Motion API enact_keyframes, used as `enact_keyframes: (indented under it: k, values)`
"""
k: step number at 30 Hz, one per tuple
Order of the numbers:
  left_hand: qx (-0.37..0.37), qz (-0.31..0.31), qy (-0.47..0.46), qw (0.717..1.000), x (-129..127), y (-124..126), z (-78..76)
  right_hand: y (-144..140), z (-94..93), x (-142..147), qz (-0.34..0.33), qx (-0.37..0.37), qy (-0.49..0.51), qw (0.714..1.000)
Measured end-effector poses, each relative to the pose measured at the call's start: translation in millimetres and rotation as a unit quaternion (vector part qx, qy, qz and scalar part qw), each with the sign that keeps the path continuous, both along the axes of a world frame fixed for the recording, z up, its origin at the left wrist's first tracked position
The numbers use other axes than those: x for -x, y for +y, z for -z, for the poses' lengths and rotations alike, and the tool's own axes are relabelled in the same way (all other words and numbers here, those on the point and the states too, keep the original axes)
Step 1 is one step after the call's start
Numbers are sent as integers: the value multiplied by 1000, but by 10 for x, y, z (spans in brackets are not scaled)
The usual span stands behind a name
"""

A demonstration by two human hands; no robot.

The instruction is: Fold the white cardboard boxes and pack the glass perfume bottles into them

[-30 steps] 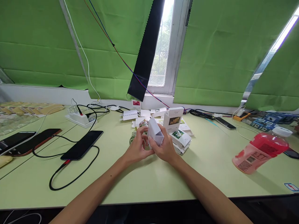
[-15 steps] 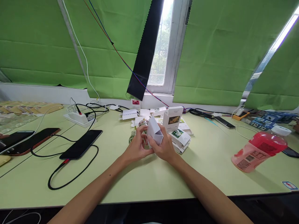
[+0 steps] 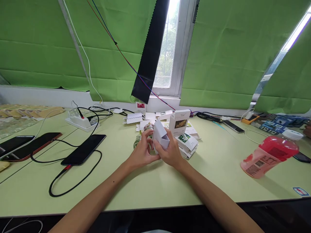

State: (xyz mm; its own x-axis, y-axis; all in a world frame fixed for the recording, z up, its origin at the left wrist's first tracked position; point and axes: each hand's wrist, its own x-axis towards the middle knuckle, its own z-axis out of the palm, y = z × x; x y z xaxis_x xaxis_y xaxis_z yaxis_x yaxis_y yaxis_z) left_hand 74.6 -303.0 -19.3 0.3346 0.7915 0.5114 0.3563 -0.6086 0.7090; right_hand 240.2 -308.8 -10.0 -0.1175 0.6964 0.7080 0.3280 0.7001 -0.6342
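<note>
Between both hands is a small white cardboard box (image 3: 160, 134), tilted, with its near end open and a flap showing. My left hand (image 3: 142, 149) grips the box's left side, fingers curled. My right hand (image 3: 171, 150) holds its right side, with the thumb on the front face. Just behind the hands stands an upright white carton (image 3: 179, 124) with a dark picture. A stack of flat white cartons (image 3: 187, 144) with a flower picture lies to the right. Partly hidden behind my left hand are glass jars (image 3: 136, 141) with something green.
A smartphone (image 3: 84, 150) on a black cable lies at left, near a white power strip (image 3: 81, 122). More phones (image 3: 36, 145) lie further left. A pink drink bottle (image 3: 269, 157) stands at right, and another phone (image 3: 233, 126) lies behind it. Flattened cartons (image 3: 134, 118) lie at the back.
The view has shifted very slightly. Both hands keep the same hold on the white box, and nothing else has visibly moved.
</note>
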Motion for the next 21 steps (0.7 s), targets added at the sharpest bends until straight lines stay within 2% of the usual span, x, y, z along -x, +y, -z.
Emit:
enact_keyframes:
  k: [5, 21]
  values:
    - [30, -9, 10, 999, -3, -19, -13, 9, 2, 0, 5, 3, 0, 1000]
    - [27, -11, 25, 999, 0, -14, -20, 2, -11, -1, 14, -3, -7, 1000]
